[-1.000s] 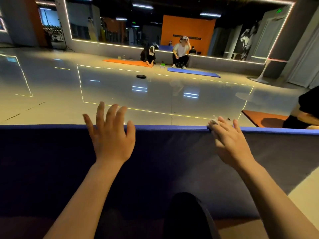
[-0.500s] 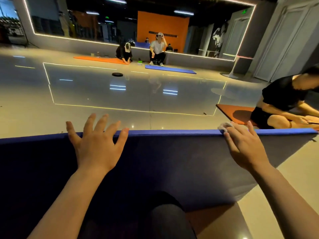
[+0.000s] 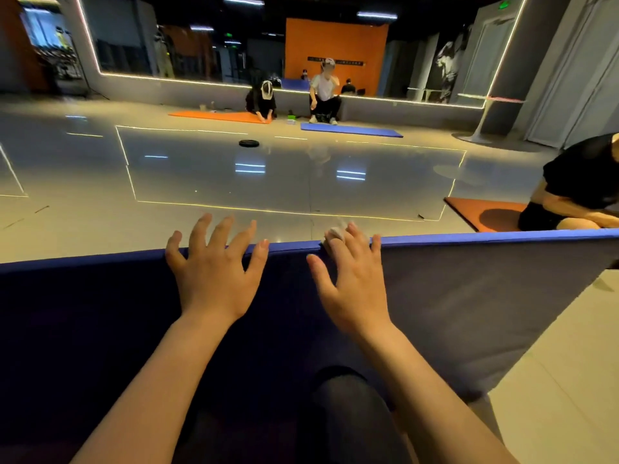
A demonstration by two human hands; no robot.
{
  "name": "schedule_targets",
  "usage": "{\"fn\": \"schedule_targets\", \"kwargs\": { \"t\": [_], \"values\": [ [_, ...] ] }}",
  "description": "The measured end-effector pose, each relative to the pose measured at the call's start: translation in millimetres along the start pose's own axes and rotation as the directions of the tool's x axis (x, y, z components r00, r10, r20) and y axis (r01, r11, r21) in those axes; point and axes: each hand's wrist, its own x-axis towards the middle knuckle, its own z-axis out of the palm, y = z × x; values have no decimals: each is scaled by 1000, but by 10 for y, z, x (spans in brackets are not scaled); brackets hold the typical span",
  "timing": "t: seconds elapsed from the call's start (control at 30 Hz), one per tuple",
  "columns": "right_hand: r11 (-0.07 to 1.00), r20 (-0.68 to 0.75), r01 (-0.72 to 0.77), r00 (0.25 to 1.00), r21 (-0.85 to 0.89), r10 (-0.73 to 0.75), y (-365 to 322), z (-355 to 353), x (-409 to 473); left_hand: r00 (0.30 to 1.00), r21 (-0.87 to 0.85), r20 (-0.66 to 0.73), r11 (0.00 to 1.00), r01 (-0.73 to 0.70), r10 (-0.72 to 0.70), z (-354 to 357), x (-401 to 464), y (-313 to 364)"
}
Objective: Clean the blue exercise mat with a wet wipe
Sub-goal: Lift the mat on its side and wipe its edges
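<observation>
The blue exercise mat spreads across the lower half of the view, its far edge running from left to right. My left hand lies flat on it, fingers spread and reaching past the far edge. Just to its right, my right hand presses a crumpled white wet wipe against the mat's far edge with straight fingers; only a bit of the wipe shows beyond the fingertips. My dark-clad knee rests on the mat between my forearms.
Glossy grey floor stretches ahead. A person in black sits on an orange mat at the right. Far back two people are by an orange mat and a blue mat. A black disc lies mid-floor.
My right hand has slid the wipe leftward along the mat's far edge, ending close to my left hand. The left hand stayed flat on the mat. The view swung right, then back.
</observation>
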Motion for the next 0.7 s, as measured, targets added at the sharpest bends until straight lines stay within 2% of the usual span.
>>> {"fn": "schedule_targets", "kwargs": {
  "t": [0.13,0.2,0.3,0.4,0.43,0.57,0.7],
  "values": [
    [957,-2,145,989,-250,-150,336,-178,-66,999,-3,-5,999,-43,43,-24,-47,-29],
    [945,-16,91,995,-315,-101,562,-340,-88,998,-7,-5,998,-57,57,-24,-69,-58],
    [953,-10,-20,1000,-303,18,621,-418,-29,996,-24,-9,995,-92,92,-28,-79,-77],
    [981,-19,-36,999,-192,33,388,-303,-4,984,-30,-36,984,-175,174,-56,-163,-205],
    [987,-18,-22,1000,-158,19,277,-247,-7,986,-11,-54,987,-157,157,-92,-213,-296],
    [994,66,106,992,-36,-103,-297,28,4,993,89,-46,990,114,-110,-251,-384,-681],
    [961,174,268,952,-69,-253,-561,187,-23,991,130,9,983,133,-135,-288,-366,-744]
  ]
}}
